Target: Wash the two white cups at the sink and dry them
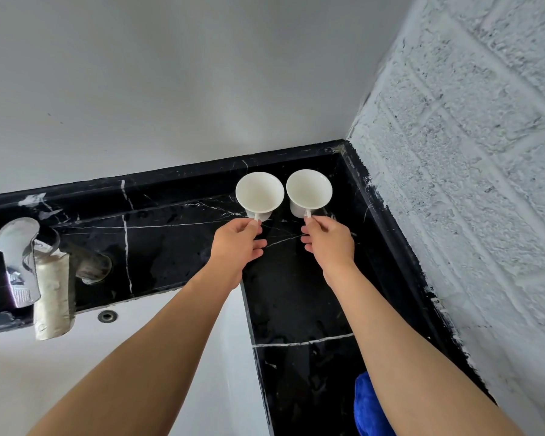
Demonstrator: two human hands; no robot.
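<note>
Two white cups stand side by side on the black marble counter (177, 243) in the far corner. The left cup (259, 194) and the right cup (308, 190) are upright with their handles pointing toward me. My left hand (239, 243) pinches the handle of the left cup. The handle of the right cup is pinched by my right hand (328, 242). Both cups look empty inside.
A white sink basin (158, 350) lies below my left arm, with an overflow hole (107, 316). A chrome faucet (19, 262) wrapped in cloth or tape stands at the left. A blue cloth (367, 407) lies on the counter under my right forearm. A rough white brick wall (469, 184) is close on the right.
</note>
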